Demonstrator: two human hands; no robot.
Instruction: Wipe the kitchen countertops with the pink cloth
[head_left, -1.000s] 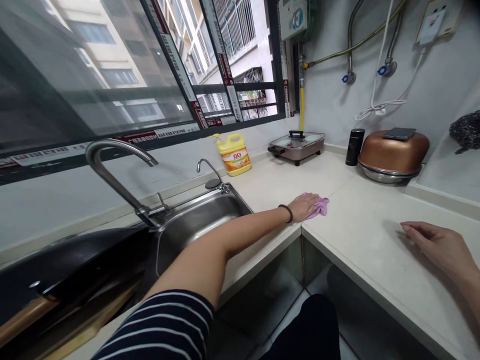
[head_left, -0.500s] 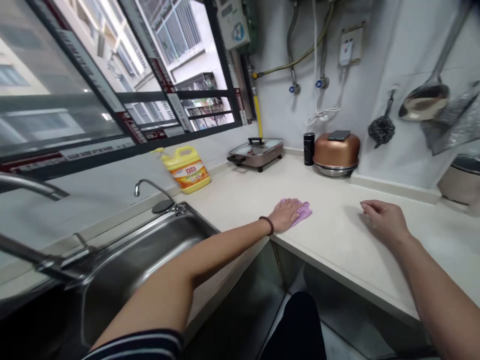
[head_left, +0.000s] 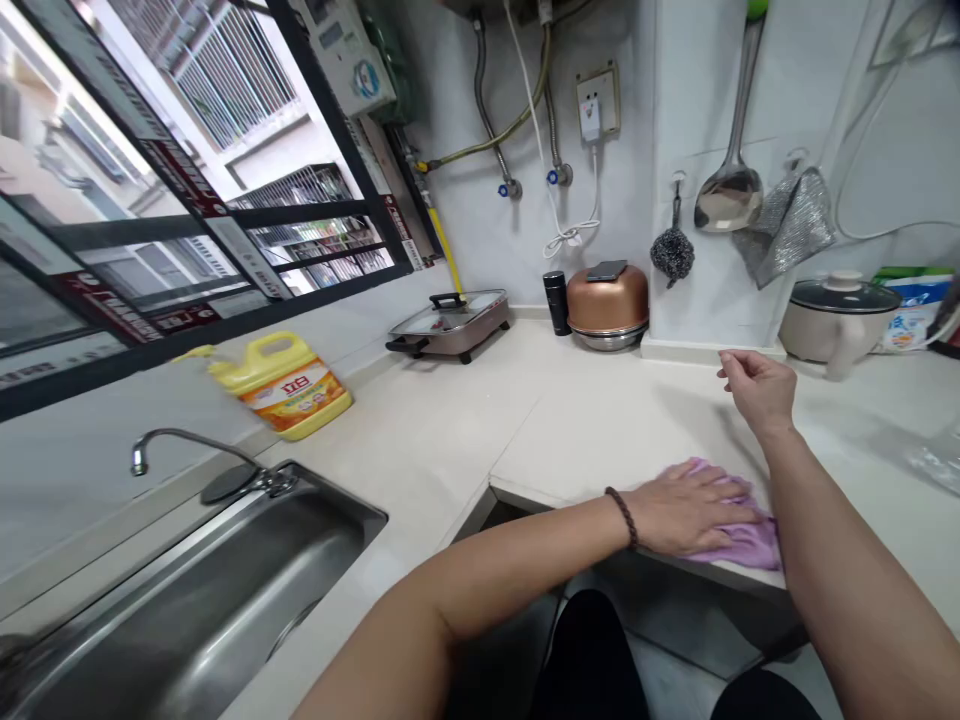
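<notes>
My left hand (head_left: 686,508), wearing a dark bead bracelet, lies flat with fingers spread on a purple cloth (head_left: 742,543). It presses the cloth against the white countertop (head_left: 577,430) at the front edge, close to my right forearm. Above the counter, my right hand (head_left: 761,392) is raised with its fingers curled in. I see nothing in it. Part of the cloth is hidden under the left palm.
At left are a steel sink (head_left: 225,610) with a faucet (head_left: 187,435) and a yellow detergent jug (head_left: 296,390). Along the wall stand a lidded electric pan (head_left: 457,325), a black bottle (head_left: 556,303), a copper-coloured pot (head_left: 609,300) and a beige cooker (head_left: 832,320). A ladle (head_left: 729,195) hangs above.
My left hand has slid the cloth rightward along the counter to the front edge. My right hand stays raised and curled. The view has turned to the right.
</notes>
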